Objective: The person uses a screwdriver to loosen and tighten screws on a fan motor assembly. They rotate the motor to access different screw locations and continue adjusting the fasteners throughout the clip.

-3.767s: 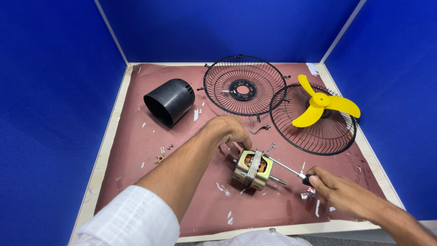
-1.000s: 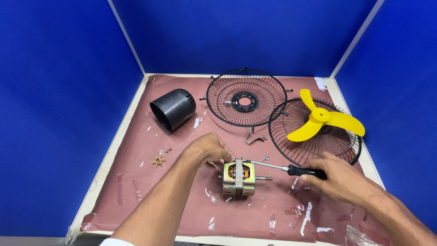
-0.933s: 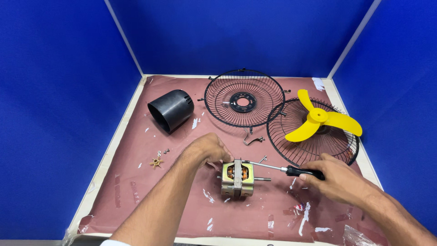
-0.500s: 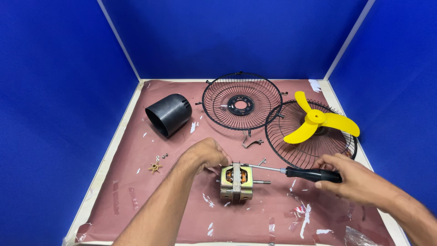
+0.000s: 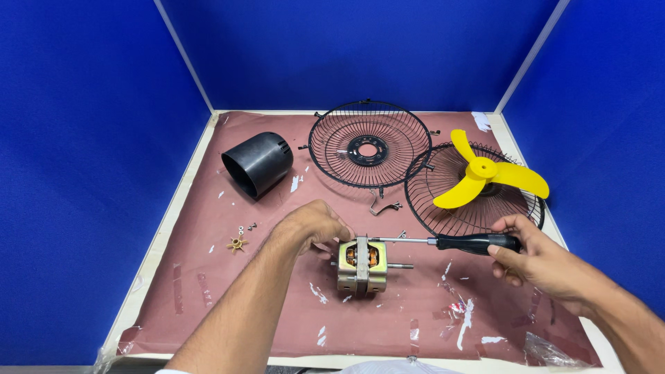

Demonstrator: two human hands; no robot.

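Observation:
A small fan motor [image 5: 361, 265] with a metal frame, copper windings and a shaft pointing right lies on the reddish-brown mat [image 5: 277, 312]. My left hand [image 5: 313, 226] rests against its left top side, fingers curled on it. My right hand [image 5: 532, 257] grips the black handle of a screwdriver [image 5: 451, 242]. The screwdriver's thin shaft runs left, and its tip meets the top of the motor.
A black motor cover [image 5: 258, 163] lies at the back left. Two black wire guards [image 5: 368, 144] [image 5: 471, 201] lie at the back, the right one with a yellow blade [image 5: 485, 177] on it. A small brown star-shaped part [image 5: 237, 243], loose screws and a metal clip [image 5: 383, 206] lie about. Blue walls enclose the table.
The camera has come closer. My right hand has slid back along the screwdriver handle and the tool now lies level against the motor's top. My left hand stays on the motor.

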